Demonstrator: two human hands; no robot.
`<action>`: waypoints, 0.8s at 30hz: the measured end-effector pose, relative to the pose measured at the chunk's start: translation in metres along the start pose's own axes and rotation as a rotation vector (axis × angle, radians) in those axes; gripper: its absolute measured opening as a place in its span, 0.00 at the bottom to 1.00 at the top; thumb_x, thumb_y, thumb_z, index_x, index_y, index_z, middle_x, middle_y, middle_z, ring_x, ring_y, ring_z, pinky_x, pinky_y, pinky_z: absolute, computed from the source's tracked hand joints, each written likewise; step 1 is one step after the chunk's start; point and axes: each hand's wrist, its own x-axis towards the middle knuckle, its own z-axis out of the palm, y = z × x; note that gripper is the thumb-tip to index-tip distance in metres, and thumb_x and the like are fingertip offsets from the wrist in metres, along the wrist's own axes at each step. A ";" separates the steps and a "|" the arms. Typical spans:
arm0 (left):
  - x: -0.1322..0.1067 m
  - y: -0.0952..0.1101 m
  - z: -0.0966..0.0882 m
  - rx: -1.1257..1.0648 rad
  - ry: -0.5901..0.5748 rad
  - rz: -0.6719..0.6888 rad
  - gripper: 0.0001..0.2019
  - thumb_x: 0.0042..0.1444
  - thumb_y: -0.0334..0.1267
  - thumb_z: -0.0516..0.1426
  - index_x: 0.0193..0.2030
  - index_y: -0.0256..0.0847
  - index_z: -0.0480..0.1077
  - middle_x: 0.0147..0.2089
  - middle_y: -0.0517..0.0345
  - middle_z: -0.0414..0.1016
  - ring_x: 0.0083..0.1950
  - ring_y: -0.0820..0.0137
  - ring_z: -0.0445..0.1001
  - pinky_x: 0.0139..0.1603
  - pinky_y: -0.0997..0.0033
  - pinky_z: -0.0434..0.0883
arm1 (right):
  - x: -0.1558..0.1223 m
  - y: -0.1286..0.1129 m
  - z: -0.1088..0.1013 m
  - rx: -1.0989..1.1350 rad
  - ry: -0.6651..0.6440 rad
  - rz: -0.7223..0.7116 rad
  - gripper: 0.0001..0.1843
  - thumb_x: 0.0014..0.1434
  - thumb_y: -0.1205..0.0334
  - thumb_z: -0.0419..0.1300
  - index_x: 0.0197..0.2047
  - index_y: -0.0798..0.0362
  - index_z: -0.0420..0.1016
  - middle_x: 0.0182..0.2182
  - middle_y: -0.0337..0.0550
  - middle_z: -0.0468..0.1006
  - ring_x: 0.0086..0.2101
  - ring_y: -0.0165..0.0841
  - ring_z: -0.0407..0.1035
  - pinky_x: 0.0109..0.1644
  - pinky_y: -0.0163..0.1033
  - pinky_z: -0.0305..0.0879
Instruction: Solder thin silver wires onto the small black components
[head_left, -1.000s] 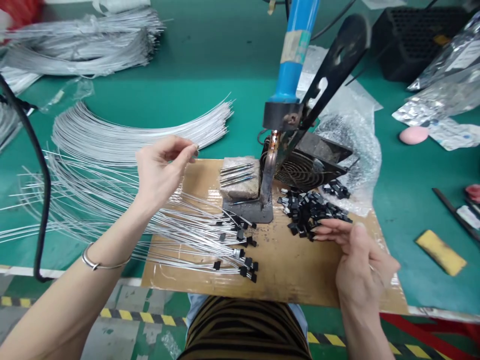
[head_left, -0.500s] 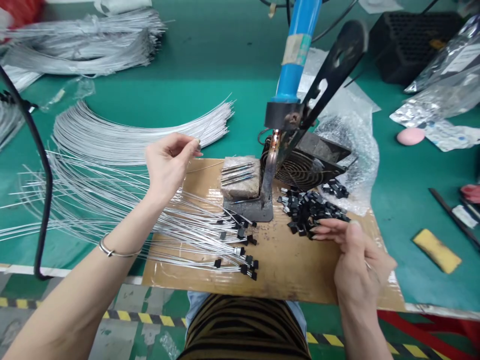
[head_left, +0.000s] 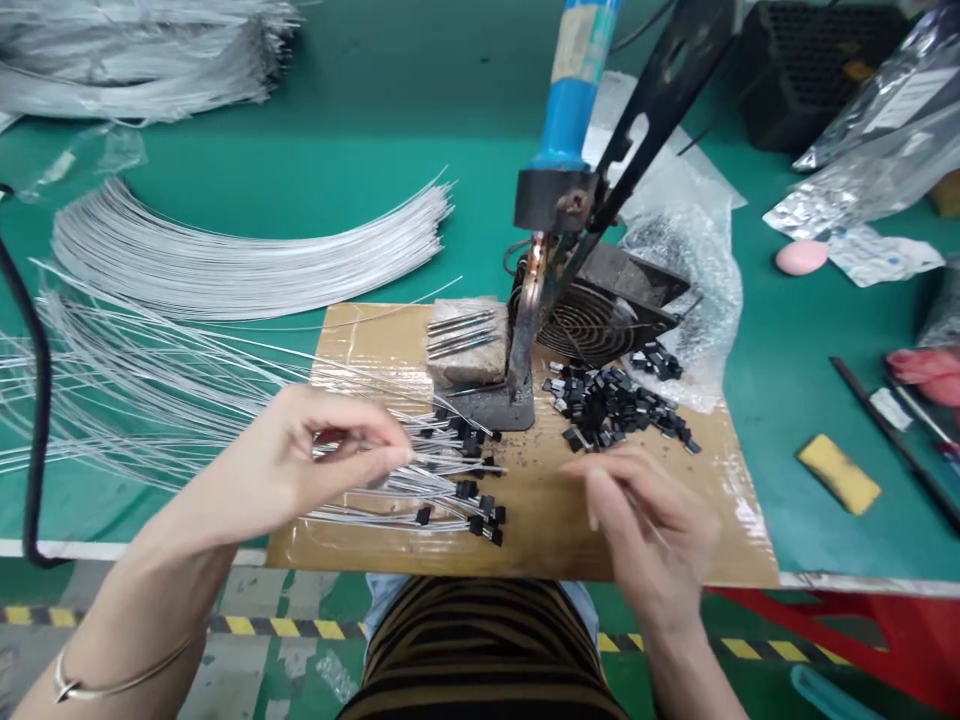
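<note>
My left hand [head_left: 322, 455] is closed in a pinch above the wires on the cardboard mat. A thin white wire [head_left: 457, 466] sticks out from its fingertips to the right. Below it lie wires with black connectors [head_left: 491, 510] at their ends. To the right, my right hand [head_left: 649, 515] is closed, thumb close to the fingers, just in front of a pile of loose black connectors [head_left: 611, 405]. Motion blurs its fingertips, and what they hold cannot be made out. Between the hands and farther back stands a blue-handled soldering iron [head_left: 534, 270], tip down.
A fanned bundle of white wires [head_left: 247, 265] lies at the back left. Beside the iron are a block with metal tips [head_left: 465, 365] and a black fan [head_left: 600, 320]. A yellow sponge [head_left: 838, 473] and bubble wrap [head_left: 705, 280] lie to the right.
My left hand has come from the wire bundle towards me, over the connectors. My right hand has moved left, away from the connector pile. The view has shifted slightly.
</note>
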 end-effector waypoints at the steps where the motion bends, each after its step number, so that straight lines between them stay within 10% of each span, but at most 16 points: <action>1: -0.002 0.001 0.006 -0.012 -0.032 -0.008 0.08 0.60 0.40 0.67 0.29 0.48 0.84 0.24 0.58 0.80 0.23 0.70 0.72 0.20 0.71 0.64 | -0.001 -0.006 0.005 0.040 -0.096 0.003 0.06 0.68 0.65 0.66 0.41 0.48 0.86 0.30 0.38 0.79 0.31 0.32 0.72 0.33 0.38 0.65; 24: -0.007 0.013 0.050 0.043 0.076 -0.037 0.08 0.66 0.40 0.63 0.34 0.49 0.81 0.28 0.63 0.81 0.27 0.70 0.72 0.25 0.70 0.65 | 0.003 -0.008 0.030 0.279 -0.196 0.198 0.11 0.65 0.59 0.71 0.30 0.51 0.82 0.24 0.34 0.69 0.25 0.28 0.62 0.28 0.36 0.57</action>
